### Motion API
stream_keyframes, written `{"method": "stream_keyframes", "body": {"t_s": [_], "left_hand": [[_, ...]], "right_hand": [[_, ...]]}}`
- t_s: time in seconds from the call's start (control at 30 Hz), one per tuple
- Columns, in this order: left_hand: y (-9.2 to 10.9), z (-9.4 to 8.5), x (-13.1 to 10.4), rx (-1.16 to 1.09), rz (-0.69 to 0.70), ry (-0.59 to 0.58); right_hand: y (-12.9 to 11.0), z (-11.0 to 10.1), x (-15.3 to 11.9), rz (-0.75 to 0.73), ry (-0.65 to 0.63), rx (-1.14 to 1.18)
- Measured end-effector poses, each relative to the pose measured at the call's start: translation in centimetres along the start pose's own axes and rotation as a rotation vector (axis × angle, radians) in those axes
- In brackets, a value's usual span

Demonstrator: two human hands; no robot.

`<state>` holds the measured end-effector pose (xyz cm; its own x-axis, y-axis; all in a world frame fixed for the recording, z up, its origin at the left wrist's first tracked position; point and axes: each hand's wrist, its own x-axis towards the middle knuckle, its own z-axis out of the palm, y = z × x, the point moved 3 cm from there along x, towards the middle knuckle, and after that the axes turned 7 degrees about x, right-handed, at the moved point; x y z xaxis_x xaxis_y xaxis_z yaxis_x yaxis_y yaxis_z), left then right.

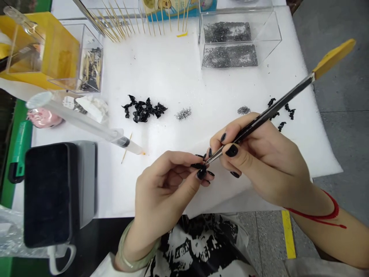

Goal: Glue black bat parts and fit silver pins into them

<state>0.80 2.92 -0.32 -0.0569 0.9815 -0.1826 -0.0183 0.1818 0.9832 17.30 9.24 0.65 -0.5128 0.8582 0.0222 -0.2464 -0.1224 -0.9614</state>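
Note:
My left hand (170, 188) is closed in a pinch at the centre front of the table. A small black piece seems to sit between its fingertips, mostly hidden and hard to tell from the black nails. My right hand (265, 161) grips a slim pen-like tool (273, 109) with a black handle, a thin metal tip and a yellow blob on its upper end. That tip reaches my left fingertips. Beyond my hands lie a pile of shiny black winged pieces (143, 109), a heap of silver glitter bits (183, 113) and a darker heap (243, 110). Several black pieces (290, 111) lie right.
A large syringe (86, 123) lies left, near a toothpick (126, 148). Wooden sticks (144, 19) stand at the back beside a clear box (269, 36) with dark glitter. A yellow box (54, 46), a clear bin (91, 69) and a black-screened phone (49, 194) occupy the left.

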Motion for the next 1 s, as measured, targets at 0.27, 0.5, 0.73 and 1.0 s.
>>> {"method": "stream_keyframes", "body": {"t_s": [0.27, 0.5, 0.73, 1.0], "left_hand": [[0.1, 0.2, 0.0, -0.038, -0.019, 0.061], [-0.6, -0.4, 0.1, 0.011, -0.042, 0.049], [-0.6, -0.5, -0.8, -0.01, -0.008, 0.173], [-2.0, -0.5, -1.8, -0.115, -0.124, -0.001]], "right_hand": [[0.1, 0.0, -0.2, 0.023, -0.008, -0.008], [0.7, -0.1, 0.3, -0.087, -0.023, 0.073], [-1.2, -1.2, 0.8, -0.444, 0.006, -0.161], [-0.5, 0.7, -0.6, -0.639, -0.321, -0.651]]}}
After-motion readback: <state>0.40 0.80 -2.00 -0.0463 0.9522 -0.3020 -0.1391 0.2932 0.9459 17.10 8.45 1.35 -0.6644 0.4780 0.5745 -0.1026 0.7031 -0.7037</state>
